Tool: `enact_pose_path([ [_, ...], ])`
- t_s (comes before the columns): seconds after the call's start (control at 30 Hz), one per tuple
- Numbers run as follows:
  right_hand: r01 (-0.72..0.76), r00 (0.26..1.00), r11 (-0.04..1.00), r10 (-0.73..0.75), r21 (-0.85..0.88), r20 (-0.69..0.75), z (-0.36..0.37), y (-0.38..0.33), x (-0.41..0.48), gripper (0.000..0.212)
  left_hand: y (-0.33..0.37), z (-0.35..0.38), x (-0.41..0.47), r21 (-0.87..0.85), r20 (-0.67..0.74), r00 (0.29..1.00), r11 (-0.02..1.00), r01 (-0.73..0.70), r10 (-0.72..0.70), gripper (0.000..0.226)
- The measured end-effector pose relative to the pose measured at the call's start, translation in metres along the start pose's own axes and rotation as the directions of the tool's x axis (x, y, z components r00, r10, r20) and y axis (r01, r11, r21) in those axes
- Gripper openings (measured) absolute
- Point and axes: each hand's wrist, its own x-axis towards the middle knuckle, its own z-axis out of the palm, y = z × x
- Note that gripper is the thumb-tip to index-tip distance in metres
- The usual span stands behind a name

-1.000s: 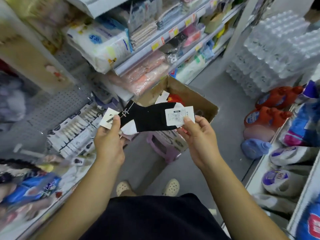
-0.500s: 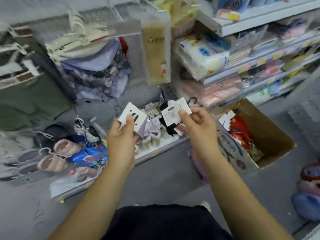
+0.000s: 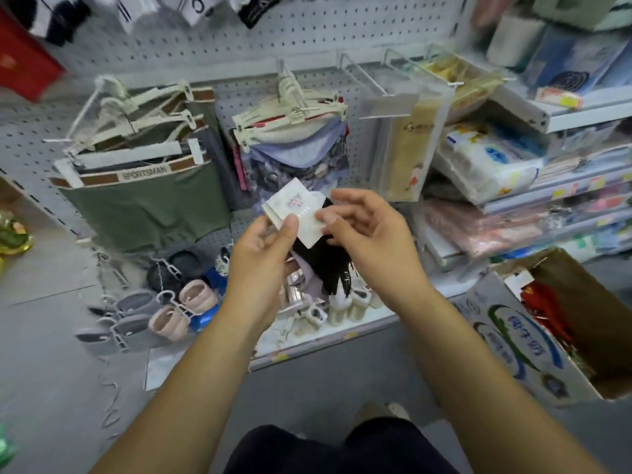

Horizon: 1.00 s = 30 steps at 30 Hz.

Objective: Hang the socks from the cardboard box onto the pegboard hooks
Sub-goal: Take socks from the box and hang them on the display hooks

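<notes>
Left hand (image 3: 263,268): thumb clamped down on the white header card (image 3: 294,208) of a black sock pair (image 3: 325,268), fingers curled behind it. The socks dangle below the card, between both hands, in front of the lower shelf.

Right hand (image 3: 372,241): fingers loosely curled, thumb tip on the card's right edge. Pinching or only touching, cannot tell.

Step in hand, as I judge it: orienting the card for hanging. The card's hanging hole or hanger is not visible. Advice: find it first, turn the card face-out, keep the left-hand pinch low so the top stays free, then slide it straight along a wire hook (image 3: 362,75) on the pegboard (image 3: 307,39). Bare prongs show upper right of the hands; the nearer ones carry hangered briefs (image 3: 143,206).

Cardboard box (image 3: 506,336), lower right, flaps open, printed blue-green side toward the person. Inside: red packaged goods (image 3: 543,309) and a white tag near the rim. Whether these are socks is too blurred to say.
</notes>
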Motion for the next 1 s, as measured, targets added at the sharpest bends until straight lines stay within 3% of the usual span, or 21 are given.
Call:
enact_pose_path([
  [0.17, 0.074, 0.997, 0.988, -0.076, -0.135, -0.014, -0.011, -0.013, 0.03, 0.026, 0.032, 0.004, 0.02, 0.019, 0.001, 0.998, 0.998, -0.059, 0.059, 0.024],
  [0.37, 0.089, 0.993, 0.996, -0.089, 0.005, 0.082, -0.025, -0.043, 0.082, 0.008, 0.083, 0.029, 0.059, 0.095, 0.034, 0.983, 0.978, -0.186, 0.183, 0.021],
  [0.53, 0.129, 0.991, 0.986, -0.127, 0.103, -0.032, -0.047, -0.071, 0.135, 0.012, 0.121, 0.058, 0.104, 0.168, 0.003, 0.962, 0.948, -0.269, 0.272, 0.023],
  [0.73, 0.209, 0.965, 0.974, -0.19, 0.093, -0.183, -0.088, -0.104, 0.195, 0.019, 0.167, 0.102, 0.159, 0.188, -0.075, 0.932, 0.923, -0.335, 0.354, 0.025],
  [1.0, 0.268, 0.948, 0.962, -0.254, 0.052, -0.19, -0.13, -0.14, 0.254, 0.017, 0.213, 0.156, 0.215, 0.298, -0.013, 0.864, 0.827, -0.476, 0.503, 0.029],
])
